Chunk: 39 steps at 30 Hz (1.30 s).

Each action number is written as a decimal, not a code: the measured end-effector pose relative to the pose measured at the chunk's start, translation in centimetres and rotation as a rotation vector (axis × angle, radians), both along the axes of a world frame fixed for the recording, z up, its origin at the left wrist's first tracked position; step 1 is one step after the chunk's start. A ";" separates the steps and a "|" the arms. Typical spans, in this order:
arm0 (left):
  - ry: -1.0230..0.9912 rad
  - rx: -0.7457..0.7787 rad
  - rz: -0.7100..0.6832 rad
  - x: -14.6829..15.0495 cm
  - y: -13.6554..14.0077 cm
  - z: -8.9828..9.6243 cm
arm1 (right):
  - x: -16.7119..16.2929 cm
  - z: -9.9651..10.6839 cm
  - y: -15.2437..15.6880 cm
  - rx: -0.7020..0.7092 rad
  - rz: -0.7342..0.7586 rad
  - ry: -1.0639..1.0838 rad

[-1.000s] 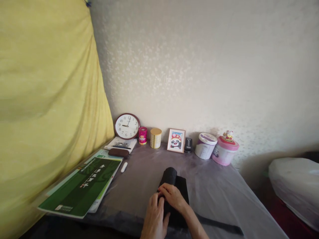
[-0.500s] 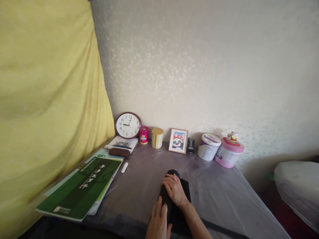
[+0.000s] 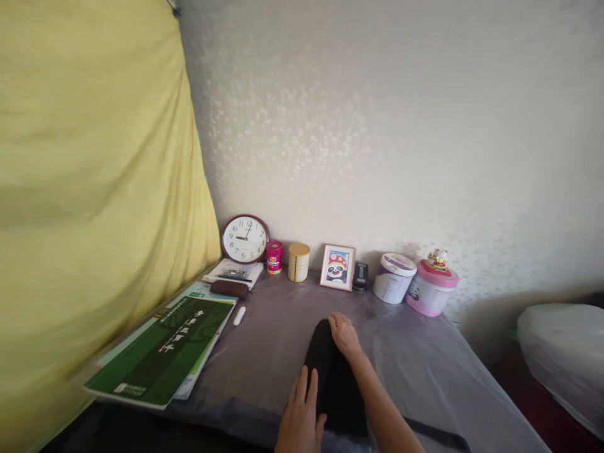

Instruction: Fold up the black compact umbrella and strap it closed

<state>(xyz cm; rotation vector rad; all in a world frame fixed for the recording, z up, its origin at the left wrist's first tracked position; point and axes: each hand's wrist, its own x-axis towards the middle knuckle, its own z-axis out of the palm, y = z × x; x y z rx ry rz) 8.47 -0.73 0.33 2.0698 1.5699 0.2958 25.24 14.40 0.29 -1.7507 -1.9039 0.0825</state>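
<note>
A black folded cloth item (image 3: pixel 330 377) lies lengthwise on the grey-covered table, its exact kind not clear. My left hand (image 3: pixel 302 412) rests along its near left side, fingers stretched out and a little apart, thumb over the cloth. At the far right end, my right hand (image 3: pixel 346 335) has its fingers bent together over the cloth's edge; the fingertips are partly hidden. A black strap (image 3: pixel 436 434) runs out on the table to the right, behind my right forearm.
On the left lie a green book (image 3: pixel 165 352), a brown case (image 3: pixel 229 288) and a white stick-like object (image 3: pixel 240 316). Along the wall stand a clock (image 3: pixel 245 239), a pink tin (image 3: pixel 274 258), a yellow-lidded can (image 3: pixel 299 263), a panda picture frame (image 3: pixel 337 267) and two tubs (image 3: pixel 394 283).
My right hand has moved from the top of the black cloth to its far right edge. The cloth's far end looks smoother and more rounded. My left hand stays nearly in place.
</note>
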 end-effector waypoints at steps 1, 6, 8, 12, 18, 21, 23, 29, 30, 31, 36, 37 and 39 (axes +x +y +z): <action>-0.005 0.018 -0.004 0.0 -0.1 -0.1 | 0.6 0.0 -0.5 0.007 -0.063 0.015; -0.058 0.087 -0.030 -0.5 -0.2 -0.8 | 3.5 -1.2 -5.2 0.031 -0.208 0.124; -0.075 0.100 -0.044 -0.7 -0.3 -0.8 | 4.0 -2.1 -7.3 0.030 -0.216 0.201; -0.075 0.102 -0.057 -1.0 -0.5 -0.7 | 3.4 -2.9 -10.2 -0.008 -0.216 0.318; -0.024 0.059 -0.054 -1.2 -0.9 -0.5 | 1.8 -1.2 -11.9 -0.075 -0.226 0.273; -0.036 0.065 -0.049 -1.1 -1.0 -0.5 | 1.6 -0.7 -12.2 -0.028 -0.215 0.207; -0.041 0.066 -0.035 -1.1 -1.0 -0.6 | 1.5 -0.5 -12.3 -0.030 -0.197 0.191; -0.070 0.124 -0.007 -0.7 -1.0 -1.7 | 1.1 0.7 -12.0 -0.075 -0.139 0.220; -0.075 0.137 -0.008 -0.7 -1.0 -1.8 | 1.2 0.9 -11.8 -0.099 -0.134 0.247; -0.079 0.146 -0.009 -0.8 -1.0 -2.0 | 1.4 1.2 -11.7 -0.130 -0.138 0.289; -0.097 0.128 -0.020 -1.0 -0.9 -2.0 | 2.8 1.4 -11.1 -0.332 -0.162 0.574; -0.098 0.121 -0.022 -1.0 -0.9 -1.9 | 3.0 1.3 -11.1 -0.348 -0.160 0.572; -0.098 0.116 -0.026 -1.1 -0.9 -1.8 | 3.1 1.1 -11.1 -0.356 -0.159 0.508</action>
